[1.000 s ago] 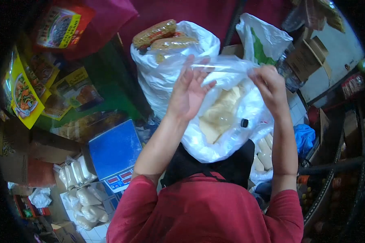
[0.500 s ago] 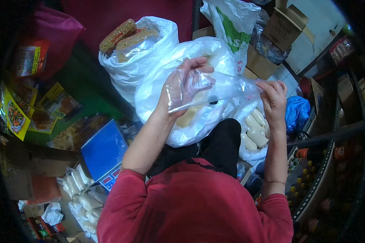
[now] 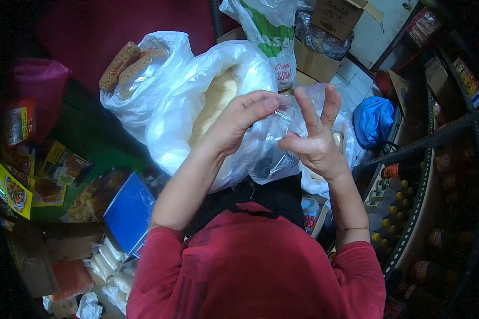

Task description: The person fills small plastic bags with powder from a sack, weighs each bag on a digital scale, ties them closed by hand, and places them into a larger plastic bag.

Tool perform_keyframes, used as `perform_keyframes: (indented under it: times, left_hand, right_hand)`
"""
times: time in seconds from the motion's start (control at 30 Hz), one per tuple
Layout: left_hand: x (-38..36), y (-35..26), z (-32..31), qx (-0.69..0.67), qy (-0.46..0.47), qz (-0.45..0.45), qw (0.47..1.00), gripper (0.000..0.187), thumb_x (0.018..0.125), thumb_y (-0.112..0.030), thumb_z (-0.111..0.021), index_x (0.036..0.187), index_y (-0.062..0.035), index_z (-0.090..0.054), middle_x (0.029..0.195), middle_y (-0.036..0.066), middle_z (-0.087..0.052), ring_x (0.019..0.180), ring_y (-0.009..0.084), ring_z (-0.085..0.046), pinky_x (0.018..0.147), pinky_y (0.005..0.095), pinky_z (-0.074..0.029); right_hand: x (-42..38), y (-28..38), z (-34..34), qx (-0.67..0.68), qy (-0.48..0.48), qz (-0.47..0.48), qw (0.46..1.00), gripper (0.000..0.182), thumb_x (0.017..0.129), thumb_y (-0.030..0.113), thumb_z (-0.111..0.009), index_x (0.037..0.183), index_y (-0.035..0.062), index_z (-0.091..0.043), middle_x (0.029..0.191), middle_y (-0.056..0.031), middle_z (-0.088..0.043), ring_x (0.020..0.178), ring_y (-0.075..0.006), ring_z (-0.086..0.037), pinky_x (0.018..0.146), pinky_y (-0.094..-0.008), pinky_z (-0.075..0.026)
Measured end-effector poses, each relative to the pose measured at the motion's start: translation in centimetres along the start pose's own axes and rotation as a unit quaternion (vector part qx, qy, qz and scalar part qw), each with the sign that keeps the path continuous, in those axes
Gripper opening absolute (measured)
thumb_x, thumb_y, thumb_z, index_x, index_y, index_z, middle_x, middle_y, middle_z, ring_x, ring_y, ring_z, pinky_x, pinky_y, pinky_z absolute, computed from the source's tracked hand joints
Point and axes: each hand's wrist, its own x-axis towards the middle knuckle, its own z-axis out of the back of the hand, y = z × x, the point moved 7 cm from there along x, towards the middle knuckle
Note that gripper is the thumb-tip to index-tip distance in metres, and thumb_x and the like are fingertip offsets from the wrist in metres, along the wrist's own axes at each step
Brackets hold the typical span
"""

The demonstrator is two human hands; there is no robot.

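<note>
A thin clear plastic bag (image 3: 275, 151) hangs between my hands, above my lap. My left hand (image 3: 245, 118) pinches its upper edge between thumb and fingers. On the other side, my right hand (image 3: 316, 141) has its thumb and two fingers spread apart, with part of the bag showing behind them. Just beyond the hands stands a large white plastic sack (image 3: 162, 125), its mouth rolled open around a pale, loose powder (image 3: 218, 101). The lower part of the bag overlaps the sack's right side in this view.
A blue scale (image 3: 130, 212) lies left of my arm, near filled packets (image 3: 109, 260). Behind is a sack of snack-like packs (image 3: 122, 64) and a green-printed sack (image 3: 271, 37). A blue plastic bag (image 3: 375, 121) and shelved bottles (image 3: 388, 207) are to the right.
The clear bag, stretched sideways before, now hangs lower between the hands. My right hand has moved left and spread its fingers; my left hand now pinches the bag's edge. The view has shifted.
</note>
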Motion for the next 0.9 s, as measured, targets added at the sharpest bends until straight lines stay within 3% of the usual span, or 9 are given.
perform_keyframes:
  times: [0.23,0.33,0.43,0.47,0.57,0.7,0.8,0.87,0.9]
  left_hand:
    - [1.1,-2.1,0.0,0.281,-0.002,0.005,0.960,0.019,0.086,-0.020,-0.068,0.089,-0.0016,-0.067,0.082,0.000,-0.063,0.075,0.0086,-0.055,0.066,0.0227,-0.044]
    - [1.3,-3.9,0.0,0.379,-0.059,-0.118,0.916,0.026,0.082,-0.023,-0.071,0.078,0.0010,-0.063,0.072,0.007,-0.060,0.065,0.0120,-0.054,0.057,0.0285,-0.042]
    - [1.0,-4.8,-1.6,0.397,-0.068,-0.213,0.890,0.027,0.078,-0.020,-0.073,0.072,0.0003,-0.056,0.069,0.009,-0.054,0.063,0.0187,-0.053,0.057,0.0305,-0.042]
    - [0.8,-4.6,-2.0,0.396,-0.067,-0.211,0.891,0.027,0.078,-0.020,-0.073,0.072,0.0003,-0.056,0.069,0.009,-0.054,0.063,0.0187,-0.053,0.057,0.0305,-0.042]
    - [0.1,-4.2,-3.3,0.445,-0.048,-0.268,0.853,0.027,0.075,-0.016,-0.073,0.074,-0.0017,-0.050,0.072,0.009,-0.051,0.066,0.0244,-0.052,0.060,0.0332,-0.043]
    - [-1.0,-4.1,-2.8,0.488,-0.036,-0.279,0.826,0.029,0.075,-0.014,-0.073,0.072,-0.0027,-0.046,0.070,0.008,-0.048,0.065,0.0215,-0.049,0.059,0.0320,-0.041]
    - [-1.6,-4.2,-0.3,0.369,-0.030,-0.219,0.903,0.029,0.075,-0.009,-0.071,0.071,-0.0039,-0.044,0.069,0.006,-0.044,0.065,0.0182,-0.045,0.058,0.0298,-0.038]
    - [-2.1,-4.8,2.7,0.281,-0.165,-0.212,0.921,0.027,0.075,-0.004,-0.069,0.071,-0.0041,-0.042,0.070,0.005,-0.042,0.065,0.0153,-0.042,0.057,0.0273,-0.035]
    - [-2.7,-5.6,3.2,0.358,-0.204,-0.242,0.879,0.020,0.072,0.003,-0.065,0.073,-0.0036,-0.045,0.074,0.006,-0.047,0.067,0.0168,-0.048,0.058,0.0290,-0.039]
  right_hand:
    - [-1.4,-1.0,1.3,-0.066,0.021,0.006,0.998,0.013,0.075,0.010,-0.065,0.070,0.0223,-0.065,0.152,-0.0064,-0.030,0.144,-0.0370,0.001,0.111,-0.0517,0.011]
    - [-1.1,-1.8,3.6,-0.004,-0.026,-0.092,0.995,0.014,0.078,0.007,-0.063,0.083,0.0193,-0.069,0.141,-0.0121,-0.044,0.136,-0.0343,-0.029,0.112,-0.0474,-0.015]
    - [-3.0,-3.9,3.1,0.302,-0.116,-0.321,0.890,0.015,0.090,0.013,-0.058,0.099,0.0024,-0.065,0.091,-0.0044,-0.060,0.080,-0.0121,-0.056,0.070,-0.0256,-0.047]
    - [-3.0,-3.8,2.4,0.301,-0.116,-0.323,0.890,0.015,0.090,0.013,-0.058,0.099,0.0024,-0.065,0.091,-0.0044,-0.060,0.080,-0.0121,-0.056,0.070,-0.0256,-0.047]
    - [-2.5,-4.1,-2.5,0.570,-0.092,-0.413,0.704,0.018,0.087,0.016,-0.065,0.097,0.0015,-0.061,0.084,-0.0014,-0.059,0.076,-0.0076,-0.055,0.065,-0.0236,-0.044]
    - [-1.0,-5.1,-4.0,0.568,-0.075,-0.379,0.727,0.014,0.086,0.014,-0.066,0.085,0.0026,-0.059,0.076,0.0015,-0.057,0.069,-0.0076,-0.053,0.063,-0.0237,-0.043]
    - [0.1,-5.2,-3.9,0.500,-0.092,-0.383,0.771,0.014,0.081,0.009,-0.068,0.077,0.0032,-0.055,0.068,0.0006,-0.054,0.064,-0.0099,-0.052,0.061,-0.0249,-0.043]
    - [2.0,-2.7,-2.7,0.233,-0.085,-0.260,0.933,0.013,0.076,0.006,-0.067,0.077,0.0022,-0.055,0.065,-0.0039,-0.052,0.062,-0.0130,-0.053,0.058,-0.0267,-0.043]
    - [2.7,-2.0,-2.7,0.185,-0.070,-0.262,0.945,0.013,0.074,0.006,-0.065,0.079,0.0007,-0.054,0.066,-0.0077,-0.053,0.061,-0.0146,-0.055,0.057,-0.0287,-0.045]
